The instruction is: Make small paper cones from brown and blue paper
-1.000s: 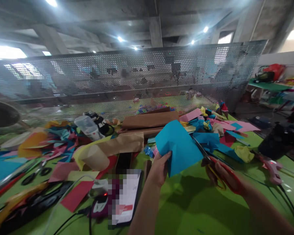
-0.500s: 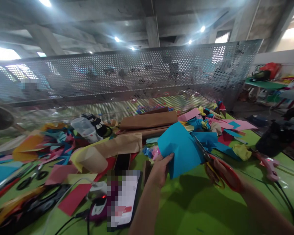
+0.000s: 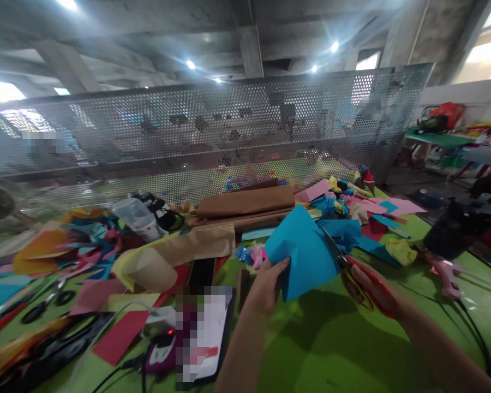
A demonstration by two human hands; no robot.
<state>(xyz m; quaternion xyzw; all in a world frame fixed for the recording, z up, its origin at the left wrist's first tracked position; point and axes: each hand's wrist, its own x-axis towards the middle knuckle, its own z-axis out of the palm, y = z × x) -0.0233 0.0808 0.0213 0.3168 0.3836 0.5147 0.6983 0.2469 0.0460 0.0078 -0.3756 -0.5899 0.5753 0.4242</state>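
Observation:
A sheet of blue paper (image 3: 305, 254) is held up over the green table (image 3: 298, 355), pinched at its lower left side by my left hand (image 3: 270, 281). My thumb lies on the near face of the paper, and the other fingers are hidden behind it. My right hand (image 3: 370, 286) is closed round scissors (image 3: 343, 262) with red and yellow handles. Their dark blades point up and to the left, along the right edge of the blue paper. Whether the blades touch the paper there I cannot tell.
Paper scraps (image 3: 94, 234) are heaped at the left, with more scraps (image 3: 339, 204) behind my hands. Brown paper (image 3: 245, 202) lies by a perforated metal screen (image 3: 229, 131). A phone (image 3: 208, 338) is beside my left forearm. At the right sits a pink glue gun (image 3: 448, 275) with its cord.
The red and yellow scissor handles have drawn slightly closer together in my right hand. The blue paper stays in my left hand. The whole view has shifted a little.

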